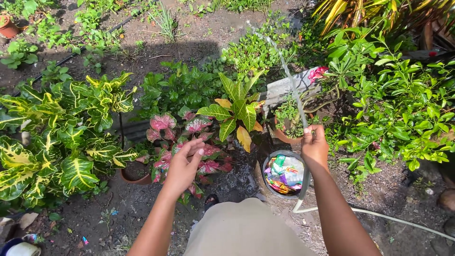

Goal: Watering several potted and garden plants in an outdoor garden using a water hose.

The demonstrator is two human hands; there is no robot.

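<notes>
Beige shorts (244,230) lowest in view, the right hand (314,148) clamps its fingers round a hose (303,187) mid-watering, spraying over potted plants, while the left hand (184,163) hovers, fingers loosely together, above pink-leaved caladiums (189,137); redirecting the jet probably wants a steadier wrist tilt.

Bare soil lies open at the top of the view, behind the plants, and in a patch at lower left beside the person's legs. The left hand (184,163) hovers with fingers spread over the pink-leaved plant (189,142), whose leaves fill the room just below it. To its left the yellow-veined croton (61,137) forms a dense wall. Between the hands the bucket of coloured wrappers (283,173) takes up the ground. The right hand (315,147) closes on the hose (379,215) (its stream arcs up and away), hemmed in by the small potted plant (289,121) ahead and the green shrub (403,109) on the right.
</notes>
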